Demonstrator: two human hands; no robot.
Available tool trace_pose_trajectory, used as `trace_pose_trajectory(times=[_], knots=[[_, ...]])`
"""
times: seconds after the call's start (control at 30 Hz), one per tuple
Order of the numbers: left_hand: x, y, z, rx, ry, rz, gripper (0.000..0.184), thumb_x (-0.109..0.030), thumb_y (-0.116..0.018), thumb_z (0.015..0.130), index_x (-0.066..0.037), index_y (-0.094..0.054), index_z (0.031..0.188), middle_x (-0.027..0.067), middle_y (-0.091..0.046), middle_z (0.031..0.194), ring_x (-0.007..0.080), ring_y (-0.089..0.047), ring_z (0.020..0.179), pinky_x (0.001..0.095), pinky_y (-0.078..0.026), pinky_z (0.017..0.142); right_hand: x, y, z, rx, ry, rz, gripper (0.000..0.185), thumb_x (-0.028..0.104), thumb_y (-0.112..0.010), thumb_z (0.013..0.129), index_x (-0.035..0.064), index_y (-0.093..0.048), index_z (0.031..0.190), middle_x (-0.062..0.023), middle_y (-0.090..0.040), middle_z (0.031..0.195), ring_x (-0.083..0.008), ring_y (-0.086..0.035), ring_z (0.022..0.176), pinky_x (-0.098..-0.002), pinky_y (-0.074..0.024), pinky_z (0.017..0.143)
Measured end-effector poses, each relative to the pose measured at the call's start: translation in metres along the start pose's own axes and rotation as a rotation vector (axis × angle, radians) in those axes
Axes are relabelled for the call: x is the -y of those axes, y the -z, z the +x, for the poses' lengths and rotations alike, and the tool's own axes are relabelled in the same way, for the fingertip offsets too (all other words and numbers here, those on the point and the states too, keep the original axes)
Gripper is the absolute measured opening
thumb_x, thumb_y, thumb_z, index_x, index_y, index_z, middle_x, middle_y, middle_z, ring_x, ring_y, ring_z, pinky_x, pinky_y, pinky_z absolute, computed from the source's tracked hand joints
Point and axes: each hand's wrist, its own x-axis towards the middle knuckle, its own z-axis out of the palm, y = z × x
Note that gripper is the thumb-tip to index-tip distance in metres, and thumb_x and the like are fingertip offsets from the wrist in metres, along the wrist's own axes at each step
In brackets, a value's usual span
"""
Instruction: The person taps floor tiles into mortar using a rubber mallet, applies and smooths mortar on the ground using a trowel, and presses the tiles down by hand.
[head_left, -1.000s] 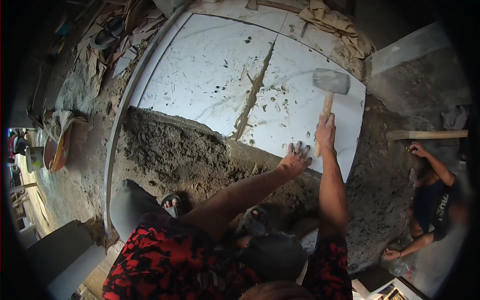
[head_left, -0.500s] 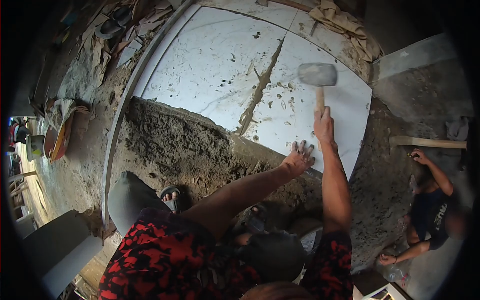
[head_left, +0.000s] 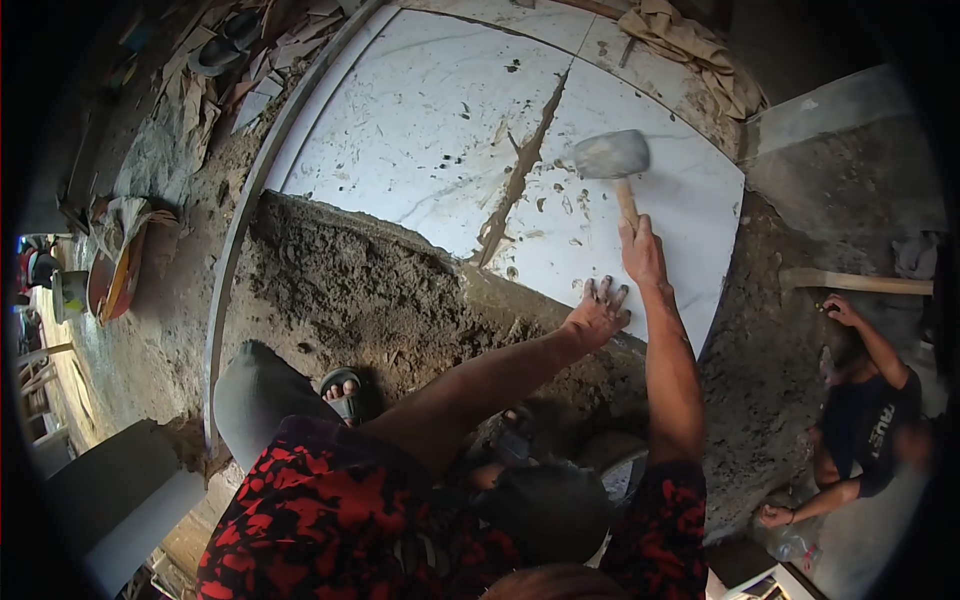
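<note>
My right hand [head_left: 644,252] is wrapped round the wooden handle of a rubber mallet [head_left: 612,155]. The mallet's grey head is slightly blurred over a white marbled floor tile [head_left: 690,215]; whether it touches the tile I cannot tell. Spread fingers of my left hand [head_left: 598,314] rest on the near edge of the same tile. A second white tile [head_left: 400,110] lies to the left, with a mortar-smeared joint [head_left: 520,180] between the two. Mud specks dot both surfaces.
Rough wet mortar [head_left: 350,280] borders the tiles on my side. A long metal straightedge [head_left: 240,230] runs along the left. Crumpled cloth [head_left: 690,50] lies at the back. Another person [head_left: 865,430] sits at the right near a wooden bar [head_left: 860,283]. Broken tile pieces [head_left: 260,100] litter the far left.
The mallet and my right hand have shifted a little to the left over the tile, with the handle now tilted more. My left hand stays on the tile's edge.
</note>
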Motion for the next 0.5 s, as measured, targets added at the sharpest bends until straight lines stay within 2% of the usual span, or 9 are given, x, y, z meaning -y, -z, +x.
trace_pose_trajectory(times=[0.13, 0.2, 0.33, 0.47, 0.5], knots=[[0.001, 0.004, 0.0, 0.02, -0.017, -0.018, 0.045, -0.024, -0.042, 0.092, -0.022, -0.04, 0.137, 0.0173, -0.018, 0.151, 0.0464, -0.02, 0.135, 0.0638, -0.023, 0.104, 0.002, 0.009, 0.005, 0.024, 0.007, 0.099, 0.037, 0.038, -0.046, 0.093, 0.0018, -0.044, 0.097, -0.0295, -0.059, 0.077, -0.0503, -0.056, 0.079, -0.0543, -0.0428, 0.065], [0.003, 0.004, -0.002, 0.011, -0.02, 0.02, 0.046, -0.023, -0.044, 0.092, -0.021, -0.039, 0.137, 0.018, -0.018, 0.15, 0.0465, -0.02, 0.135, 0.0637, -0.023, 0.104, -0.01, 0.007, -0.008, -0.033, 0.076, 0.17, 0.037, 0.038, -0.048, 0.092, 0.0013, -0.045, 0.096, -0.0292, -0.059, 0.076, -0.0508, -0.055, 0.078, -0.0544, -0.0423, 0.065], [0.001, 0.004, -0.001, 0.019, -0.015, -0.011, 0.045, -0.022, -0.045, 0.092, -0.02, -0.04, 0.136, 0.0192, -0.018, 0.15, 0.0465, -0.02, 0.135, 0.0631, -0.023, 0.104, -0.02, 0.015, -0.021, 0.1, 0.131, 0.028, 0.037, 0.037, -0.049, 0.092, 0.0009, -0.045, 0.096, -0.0279, -0.059, 0.075, -0.0499, -0.056, 0.077, -0.0534, -0.0425, 0.064], [0.002, 0.002, -0.001, 0.007, -0.011, -0.019, 0.044, -0.022, -0.045, 0.091, -0.02, -0.041, 0.135, 0.0186, -0.02, 0.149, 0.0462, -0.02, 0.135, 0.0632, -0.023, 0.104, -0.036, 0.01, -0.036, 0.063, 0.145, 0.077, 0.039, 0.039, -0.051, 0.09, 0.0008, -0.046, 0.096, -0.0274, -0.06, 0.076, -0.0485, -0.058, 0.077, -0.0528, -0.0432, 0.065], [0.0, 0.004, -0.001, 0.002, -0.009, -0.018, 0.043, -0.023, -0.045, 0.091, -0.02, -0.042, 0.134, 0.0184, -0.021, 0.149, 0.0461, -0.021, 0.135, 0.0633, -0.023, 0.105, -0.036, 0.01, -0.038, 0.097, 0.126, -0.111, 0.039, 0.039, -0.052, 0.09, 0.0009, -0.046, 0.096, -0.028, -0.06, 0.076, -0.0482, -0.058, 0.077, -0.0524, -0.0438, 0.065]])
